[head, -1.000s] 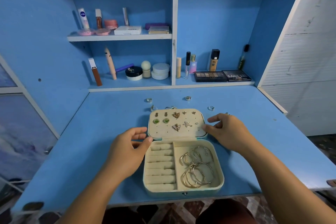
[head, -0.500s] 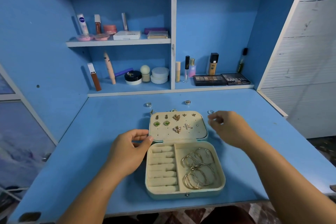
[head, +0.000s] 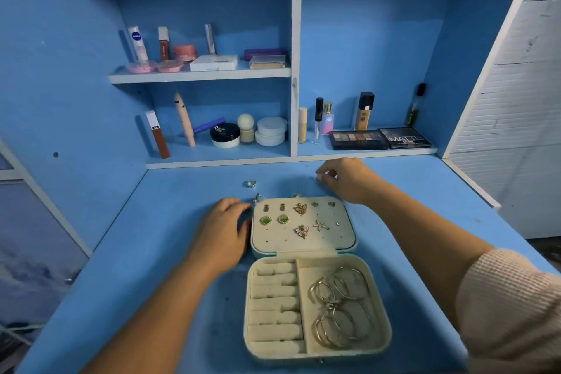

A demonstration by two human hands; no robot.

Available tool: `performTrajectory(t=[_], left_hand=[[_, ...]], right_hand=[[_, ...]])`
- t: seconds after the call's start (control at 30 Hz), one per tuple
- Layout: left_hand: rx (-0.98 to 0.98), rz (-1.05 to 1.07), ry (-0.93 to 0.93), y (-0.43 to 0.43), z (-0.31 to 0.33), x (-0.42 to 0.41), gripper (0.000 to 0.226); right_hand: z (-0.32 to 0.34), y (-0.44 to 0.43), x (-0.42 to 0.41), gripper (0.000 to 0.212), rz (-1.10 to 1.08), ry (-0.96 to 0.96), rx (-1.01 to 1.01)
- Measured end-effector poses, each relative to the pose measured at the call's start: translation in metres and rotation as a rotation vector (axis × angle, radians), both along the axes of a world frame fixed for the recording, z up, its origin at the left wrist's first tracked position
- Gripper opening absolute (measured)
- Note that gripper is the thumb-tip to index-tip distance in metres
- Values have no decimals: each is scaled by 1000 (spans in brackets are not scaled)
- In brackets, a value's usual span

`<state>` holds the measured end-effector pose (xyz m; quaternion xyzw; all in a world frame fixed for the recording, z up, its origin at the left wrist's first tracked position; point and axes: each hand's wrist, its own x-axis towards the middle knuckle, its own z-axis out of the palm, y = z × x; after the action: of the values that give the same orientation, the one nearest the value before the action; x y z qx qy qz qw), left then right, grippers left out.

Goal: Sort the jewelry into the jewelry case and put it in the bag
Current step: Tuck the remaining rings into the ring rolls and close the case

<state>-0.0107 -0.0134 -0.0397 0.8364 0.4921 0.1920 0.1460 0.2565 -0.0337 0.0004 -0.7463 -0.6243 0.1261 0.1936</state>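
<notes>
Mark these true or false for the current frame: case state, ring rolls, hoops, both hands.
1. The jewelry case lies open on the desk. True.
2. The ring rolls in the base hold several rings. False: the rolls are bare.
3. The gold hoops lie in the base's right compartment. True.
4. The left hand is lifting the hoops. False: it rests against the left edge of the lid, away from them.
5. The right hand reaches past the case's far edge, fingertips at a small ring on the desk. True; whether it already grips the ring is unclear.
</notes>
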Motion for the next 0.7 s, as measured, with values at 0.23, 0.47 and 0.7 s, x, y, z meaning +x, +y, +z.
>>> performTrajectory(t=[0.23,0.47,0.7], left_hand=[[32,-3,36,1,-9,-3,42],[73,-22,28,4,-13,-4,40],[-128,110,-198,57,7,8,33]], right_hand=[[-12,18,-6,24,-94,-31,-24],[4,10,-9,12,-82,0,3],[24,-53,-18,32,-47,318,59]])
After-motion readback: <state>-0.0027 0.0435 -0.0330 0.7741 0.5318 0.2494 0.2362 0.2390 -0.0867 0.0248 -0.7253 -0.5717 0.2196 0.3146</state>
